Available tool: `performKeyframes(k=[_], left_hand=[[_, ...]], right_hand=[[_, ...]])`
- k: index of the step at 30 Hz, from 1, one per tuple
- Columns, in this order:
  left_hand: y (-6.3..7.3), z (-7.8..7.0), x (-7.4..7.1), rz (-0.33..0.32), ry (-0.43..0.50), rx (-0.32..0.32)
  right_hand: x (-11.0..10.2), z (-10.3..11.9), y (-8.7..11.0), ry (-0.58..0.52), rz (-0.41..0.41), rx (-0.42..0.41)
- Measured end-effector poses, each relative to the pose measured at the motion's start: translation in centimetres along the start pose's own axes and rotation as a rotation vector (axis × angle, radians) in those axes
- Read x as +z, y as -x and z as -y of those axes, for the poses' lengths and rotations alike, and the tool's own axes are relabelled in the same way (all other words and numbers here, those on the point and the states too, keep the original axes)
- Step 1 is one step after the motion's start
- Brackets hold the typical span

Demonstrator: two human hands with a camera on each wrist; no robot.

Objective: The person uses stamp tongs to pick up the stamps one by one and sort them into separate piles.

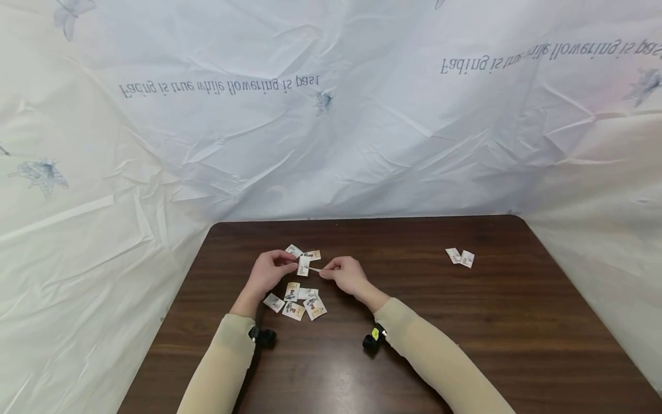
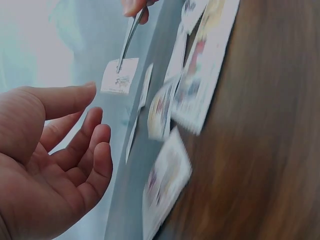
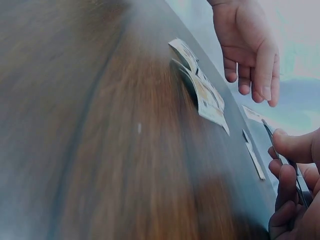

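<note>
My right hand [image 1: 347,275] pinches a pair of metal tweezers [image 2: 130,40]. In their tips is a small white stamp [image 2: 119,80] with a printed picture, raised off the table. My left hand [image 1: 269,271] is beside the stamp, its fingers loosely bent and nothing between them; in the left wrist view a gap separates the thumb from the stamp. Two more stamps [image 1: 293,250] lie just behind the held one. Nearer me is a loose group of several stamps [image 1: 293,310], some overlapping. In the right wrist view the tweezers [image 3: 300,182] run between thumb and fingers.
Two stamps [image 1: 460,257] lie at the far right of the dark wooden table [image 1: 414,287]. A white printed sheet [image 1: 331,144] hangs behind the table and along its sides. A small black camera sits on each wrist.
</note>
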State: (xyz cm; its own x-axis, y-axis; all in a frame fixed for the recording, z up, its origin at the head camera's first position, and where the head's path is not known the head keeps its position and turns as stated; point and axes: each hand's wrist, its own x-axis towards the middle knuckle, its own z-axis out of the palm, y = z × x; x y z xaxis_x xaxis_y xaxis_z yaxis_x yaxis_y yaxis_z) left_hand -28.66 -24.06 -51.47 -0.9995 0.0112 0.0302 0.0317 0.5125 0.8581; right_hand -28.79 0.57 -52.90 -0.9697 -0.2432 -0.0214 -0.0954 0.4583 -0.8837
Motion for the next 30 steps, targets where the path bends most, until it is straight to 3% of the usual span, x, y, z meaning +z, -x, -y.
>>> performKeyframes(k=[10,21,30], left_hand=[[0.6,-0.9,1.8,0.025,0.093,0.016],[0.9,-1.7,3.1,0.028,0.104,0.044],[1.1,-2.0,3.8,0.057,0.102,0.038]], right_hand=[[-2.9,-1.9,1.7,0.003,-0.028,-0.015],[-5.7,-3.4,3.5,-0.005,-0.028,0.015],[-6.8,-3.9,4.4,0.012,-0.029,0.021]])
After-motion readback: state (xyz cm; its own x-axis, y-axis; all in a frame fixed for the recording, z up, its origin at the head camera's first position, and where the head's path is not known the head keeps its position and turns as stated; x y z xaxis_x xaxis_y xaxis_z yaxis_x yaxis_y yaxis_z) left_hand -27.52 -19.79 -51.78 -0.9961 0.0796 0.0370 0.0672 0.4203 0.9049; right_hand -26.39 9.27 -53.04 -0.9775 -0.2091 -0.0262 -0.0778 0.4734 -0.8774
